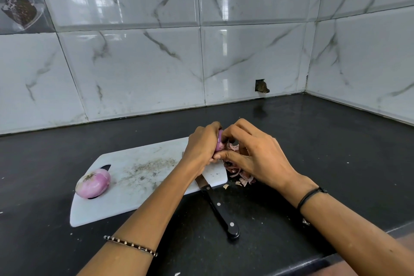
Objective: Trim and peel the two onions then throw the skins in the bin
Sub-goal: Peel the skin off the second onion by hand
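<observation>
Head view, fingers (233, 129): curled on both hands, closed round a purple onion (220, 142) held up between them over the right end of the board
Left hand (201, 145): grips the onion from its left side, fingers wrapped over it
Right hand (257, 157): thumb and fingertips pinch at the onion's right side
Skins (243, 178): loose purple and dry scraps on the counter, just beside the board's right edge, under the right hand
Cutting board (139, 170): white, scuffed, lying aslant
Knife (220, 208): black riveted handle on the counter, blade resting on the board's near right corner
Second onion (93, 183): pink, lying at the board's left end over the handle slot, well apart from the hands
Counter (313, 141): black, meeting a marble-tiled wall
</observation>
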`<control>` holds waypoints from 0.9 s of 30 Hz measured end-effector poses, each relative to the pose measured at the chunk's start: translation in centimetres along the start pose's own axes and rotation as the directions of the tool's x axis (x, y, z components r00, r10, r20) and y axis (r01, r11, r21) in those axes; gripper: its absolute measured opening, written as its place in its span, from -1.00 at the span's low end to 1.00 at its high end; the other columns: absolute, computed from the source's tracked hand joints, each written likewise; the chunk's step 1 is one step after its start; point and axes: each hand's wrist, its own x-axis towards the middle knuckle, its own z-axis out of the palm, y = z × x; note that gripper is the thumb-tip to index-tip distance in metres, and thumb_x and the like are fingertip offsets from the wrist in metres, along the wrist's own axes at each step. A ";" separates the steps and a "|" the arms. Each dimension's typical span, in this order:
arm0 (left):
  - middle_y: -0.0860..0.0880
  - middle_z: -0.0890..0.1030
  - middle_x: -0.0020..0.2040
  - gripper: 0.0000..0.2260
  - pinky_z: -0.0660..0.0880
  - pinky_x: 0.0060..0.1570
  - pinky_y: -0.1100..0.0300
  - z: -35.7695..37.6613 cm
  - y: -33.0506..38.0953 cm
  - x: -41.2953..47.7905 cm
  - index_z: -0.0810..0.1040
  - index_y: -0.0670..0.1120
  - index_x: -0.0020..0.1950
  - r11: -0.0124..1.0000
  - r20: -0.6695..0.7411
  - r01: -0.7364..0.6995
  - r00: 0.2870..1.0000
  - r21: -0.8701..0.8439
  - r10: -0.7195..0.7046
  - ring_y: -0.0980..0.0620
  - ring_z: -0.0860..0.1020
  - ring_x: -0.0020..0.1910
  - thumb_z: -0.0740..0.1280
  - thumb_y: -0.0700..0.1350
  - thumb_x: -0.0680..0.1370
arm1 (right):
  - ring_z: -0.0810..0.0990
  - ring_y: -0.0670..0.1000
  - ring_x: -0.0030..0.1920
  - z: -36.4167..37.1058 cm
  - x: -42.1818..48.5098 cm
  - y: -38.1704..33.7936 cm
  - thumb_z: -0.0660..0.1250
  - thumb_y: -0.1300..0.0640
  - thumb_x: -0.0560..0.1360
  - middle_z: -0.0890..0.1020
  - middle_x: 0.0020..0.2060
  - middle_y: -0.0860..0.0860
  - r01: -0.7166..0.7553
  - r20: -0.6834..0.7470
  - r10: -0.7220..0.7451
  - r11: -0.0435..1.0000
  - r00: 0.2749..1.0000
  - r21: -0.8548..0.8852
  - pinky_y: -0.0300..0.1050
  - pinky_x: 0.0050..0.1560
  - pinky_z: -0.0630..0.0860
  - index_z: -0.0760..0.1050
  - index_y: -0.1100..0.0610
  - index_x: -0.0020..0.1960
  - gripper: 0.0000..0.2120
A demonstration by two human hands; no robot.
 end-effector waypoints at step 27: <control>-0.06 0.55 -0.42 -0.52 0.46 -0.12 -0.01 0.4 -0.2 0.5 0.54 -0.08 -0.34 0.991 -0.107 -0.004 0.994 -0.131 -0.010 -0.07 0.51 -0.35 0.10 0.18 0.58 | 0.56 -0.17 -0.22 0.0 0.0 0.2 0.43 -0.24 0.51 0.56 -0.27 -0.23 -0.184 -0.043 0.192 0.972 0.980 0.146 -0.24 -0.24 0.48 0.52 -0.07 -0.08 -0.74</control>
